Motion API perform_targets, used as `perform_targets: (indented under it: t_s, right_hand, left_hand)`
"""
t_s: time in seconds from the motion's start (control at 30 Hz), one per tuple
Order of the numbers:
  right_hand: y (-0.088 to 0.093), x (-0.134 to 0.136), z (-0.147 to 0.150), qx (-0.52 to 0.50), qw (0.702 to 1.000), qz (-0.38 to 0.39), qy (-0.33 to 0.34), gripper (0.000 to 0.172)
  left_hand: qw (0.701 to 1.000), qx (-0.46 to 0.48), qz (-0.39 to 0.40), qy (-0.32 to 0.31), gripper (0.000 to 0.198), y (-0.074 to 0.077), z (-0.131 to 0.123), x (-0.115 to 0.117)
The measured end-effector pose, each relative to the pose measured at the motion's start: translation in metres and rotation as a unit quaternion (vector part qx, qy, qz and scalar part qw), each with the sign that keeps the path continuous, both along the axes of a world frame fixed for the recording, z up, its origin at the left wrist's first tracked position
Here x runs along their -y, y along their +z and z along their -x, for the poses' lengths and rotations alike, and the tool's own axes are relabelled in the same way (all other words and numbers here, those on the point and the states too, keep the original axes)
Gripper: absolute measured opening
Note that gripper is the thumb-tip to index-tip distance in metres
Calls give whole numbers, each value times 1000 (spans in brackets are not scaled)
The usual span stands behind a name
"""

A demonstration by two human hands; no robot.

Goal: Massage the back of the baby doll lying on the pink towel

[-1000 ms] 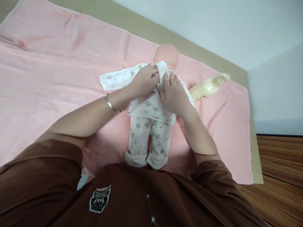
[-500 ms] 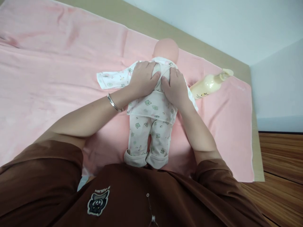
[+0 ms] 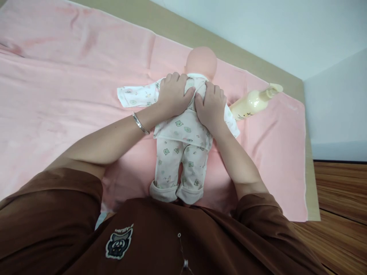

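A baby doll lies stretched out with its smooth bald head away from me, no face showing. It wears a white printed shirt and matching trousers with turned-up cuffs. My left hand lies over the doll's upper back at the left shoulder, and my right hand does the same on the right. On both, the thumb is spread from the fingers and points inward on the shirt. The fingers bend over the shoulders, their tips partly hidden. The left shirt sleeve extends flat to the side.
A pale yellow pump bottle lies on its side right of the doll. Pink cloth with creases covers most of the tan tabletop. A white wall rises behind, and wooden flooring shows at the right.
My right hand has shifted slightly, and the shirt collar has slid down a little from the doll's head. My left hand stays in nearly the same place.
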State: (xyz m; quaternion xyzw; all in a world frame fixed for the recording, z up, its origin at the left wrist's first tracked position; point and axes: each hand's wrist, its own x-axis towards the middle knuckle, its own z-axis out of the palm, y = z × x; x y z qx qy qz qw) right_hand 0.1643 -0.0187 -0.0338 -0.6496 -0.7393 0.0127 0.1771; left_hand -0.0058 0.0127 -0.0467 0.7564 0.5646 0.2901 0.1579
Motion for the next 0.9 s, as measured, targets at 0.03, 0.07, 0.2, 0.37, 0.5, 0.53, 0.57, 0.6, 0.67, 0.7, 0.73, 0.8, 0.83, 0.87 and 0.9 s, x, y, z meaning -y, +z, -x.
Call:
perform_targets:
  t_s: [0.03,0.07,0.2,0.37,0.5,0.53,0.57,0.6,0.67,0.7,0.73,0.8,0.83,0.87,0.9]
  right_hand:
    - [0,0,0,-1,1000,-2,-2,62]
    - [0,0,0,1,1000,-1,-4,61]
    - [3,0,1,27,999,27,-15,59]
    - [2,-1,1,5,1000,5,-8,55]
    - [9,2,5,20,999,23,-31,48]
    - [12,3,6,27,998,29,-41,47]
    - [16,3,6,31,998,37,-47,47]
    - [19,3,6,32,997,47,-50,48]
    - [25,2,2,20,996,71,-45,50]
    - [27,1,-1,10,996,82,-39,51]
    - [28,-1,-4,0,995,91,-31,54]
    - [30,-3,-8,-10,995,95,-17,58]
    - [30,-4,-9,-9,996,92,-12,60]
    - [31,-3,-9,-2,996,88,-9,60]
    - [32,-2,-9,9,996,83,-5,59]
  left_hand:
    - [1000,-5,2,1,48,1,0,0]
    - [1000,-9,7,3,47,3,-1,1]
    - [999,-26,44,16,47,13,-4,6]
    - [997,-41,54,36,32,23,-7,10]
    - [995,-93,47,2,41,37,-5,22]
    - [992,-113,45,-15,45,42,-5,27]
    - [990,-130,43,-29,48,46,-5,33]
    - [988,-140,41,-41,49,49,-6,40]
    - [989,-133,27,-64,48,52,-7,50]
    - [990,-120,19,-76,46,52,-7,53]
    - [991,-105,10,-87,44,50,-7,55]
    - [991,-69,-4,-115,40,44,-6,52]
    - [991,-56,-4,-123,38,41,-4,48]
    - [991,-45,-1,-127,36,38,-2,44]
    - [991,-37,3,-128,35,36,0,38]
